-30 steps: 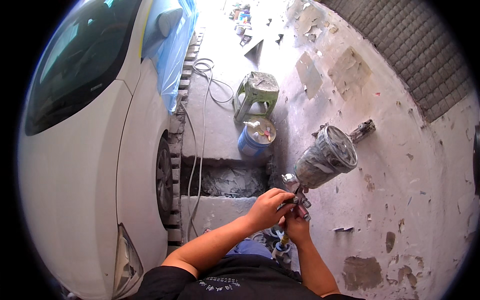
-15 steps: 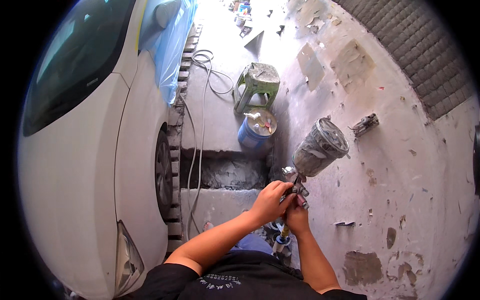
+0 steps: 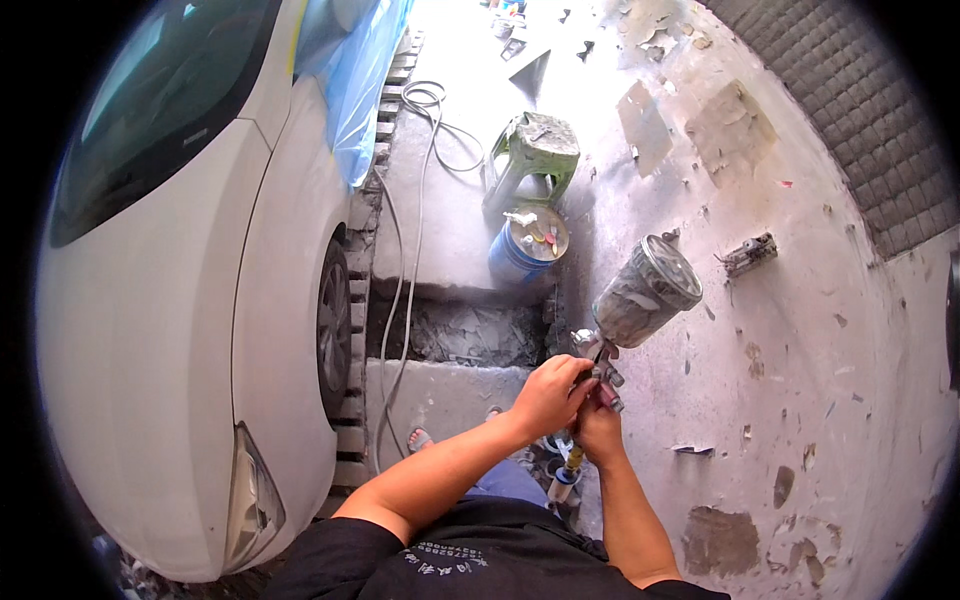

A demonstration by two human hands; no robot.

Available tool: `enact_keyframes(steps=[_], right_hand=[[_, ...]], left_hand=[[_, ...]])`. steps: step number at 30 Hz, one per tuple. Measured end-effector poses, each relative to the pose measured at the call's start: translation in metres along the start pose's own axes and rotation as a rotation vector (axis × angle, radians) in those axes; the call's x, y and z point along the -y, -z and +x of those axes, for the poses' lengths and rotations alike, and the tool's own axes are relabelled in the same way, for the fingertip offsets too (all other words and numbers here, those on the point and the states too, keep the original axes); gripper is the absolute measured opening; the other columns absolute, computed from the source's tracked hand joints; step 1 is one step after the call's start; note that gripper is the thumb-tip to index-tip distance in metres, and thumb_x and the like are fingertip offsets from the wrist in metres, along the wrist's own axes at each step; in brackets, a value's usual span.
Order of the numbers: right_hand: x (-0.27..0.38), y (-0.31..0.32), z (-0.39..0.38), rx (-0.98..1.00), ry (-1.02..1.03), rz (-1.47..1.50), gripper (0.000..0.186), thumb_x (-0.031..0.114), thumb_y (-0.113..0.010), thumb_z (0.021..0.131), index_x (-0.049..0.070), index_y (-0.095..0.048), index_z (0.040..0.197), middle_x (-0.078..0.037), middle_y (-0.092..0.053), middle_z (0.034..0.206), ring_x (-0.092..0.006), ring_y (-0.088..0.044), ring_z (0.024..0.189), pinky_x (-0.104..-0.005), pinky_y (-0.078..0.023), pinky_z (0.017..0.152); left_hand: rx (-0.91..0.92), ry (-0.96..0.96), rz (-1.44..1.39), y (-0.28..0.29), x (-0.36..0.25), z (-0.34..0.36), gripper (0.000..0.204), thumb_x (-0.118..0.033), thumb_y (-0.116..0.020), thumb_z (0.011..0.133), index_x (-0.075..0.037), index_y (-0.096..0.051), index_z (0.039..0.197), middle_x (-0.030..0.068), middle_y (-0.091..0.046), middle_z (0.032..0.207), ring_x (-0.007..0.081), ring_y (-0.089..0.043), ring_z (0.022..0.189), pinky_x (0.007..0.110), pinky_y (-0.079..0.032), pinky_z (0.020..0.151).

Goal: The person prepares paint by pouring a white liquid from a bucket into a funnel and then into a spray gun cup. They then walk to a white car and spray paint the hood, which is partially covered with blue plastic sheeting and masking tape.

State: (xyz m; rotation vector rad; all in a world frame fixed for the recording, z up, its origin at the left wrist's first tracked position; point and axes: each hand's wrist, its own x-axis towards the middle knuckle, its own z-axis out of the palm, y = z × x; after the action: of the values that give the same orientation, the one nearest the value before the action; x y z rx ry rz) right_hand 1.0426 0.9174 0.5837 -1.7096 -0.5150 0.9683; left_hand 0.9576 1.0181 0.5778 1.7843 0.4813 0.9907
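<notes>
A spray gun (image 3: 607,368) with a large, paint-stained cup (image 3: 645,290) tilted on top is in front of me, right of centre. My right hand (image 3: 600,432) grips its handle from below, with a yellow fitting (image 3: 572,462) hanging under it. My left hand (image 3: 553,398) is closed on the gun body, its fingertips at the metal knobs behind the cup; what exactly they pinch is partly hidden.
A white car (image 3: 150,370) with blue plastic sheet (image 3: 350,100) fills the left. Ahead are a grey hose (image 3: 395,320), a trench (image 3: 460,330), a blue bucket (image 3: 518,258) and a green stool (image 3: 530,150). A stained wall (image 3: 800,330) with quilted grey padding (image 3: 850,130) runs along the right.
The view has shifted, moving the car and stool upward in the picture. The spray gun and both hands sit a little higher in view, still held the same way.
</notes>
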Motion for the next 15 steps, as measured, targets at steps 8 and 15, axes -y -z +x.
enact_keyframes(steps=[8, 15], right_hand=[[-0.0004, -0.0012, 0.0008, -0.012, -0.048, 0.045, 0.019, 0.025, -0.052, 0.093, 0.007, -0.054, 0.098, 0.002, -0.049, 0.065, -0.0068, -0.044, 0.048, -0.0234, -0.035, 0.042], [-0.0003, 0.0017, 0.0028, 0.009, -0.012, -0.05, 0.021, 0.027, -0.053, 0.092, 0.007, -0.055, 0.098, 0.001, -0.051, 0.065, -0.0071, -0.046, 0.049, -0.0239, -0.036, 0.043]], left_hand=[[-0.002, -0.042, 0.019, 0.0054, 0.0008, 0.0027, 0.022, -0.01, -0.066, 0.077, 0.0, -0.06, 0.096, 0.0157, -0.06, 0.087, 0.0334, -0.058, 0.081, 0.038, -0.047, 0.07], [0.011, -0.041, 0.033, 0.0073, 0.0007, 0.0031, 0.023, -0.01, -0.067, 0.076, 0.0, -0.06, 0.096, 0.0156, -0.06, 0.088, 0.0331, -0.059, 0.082, 0.037, -0.048, 0.071]])
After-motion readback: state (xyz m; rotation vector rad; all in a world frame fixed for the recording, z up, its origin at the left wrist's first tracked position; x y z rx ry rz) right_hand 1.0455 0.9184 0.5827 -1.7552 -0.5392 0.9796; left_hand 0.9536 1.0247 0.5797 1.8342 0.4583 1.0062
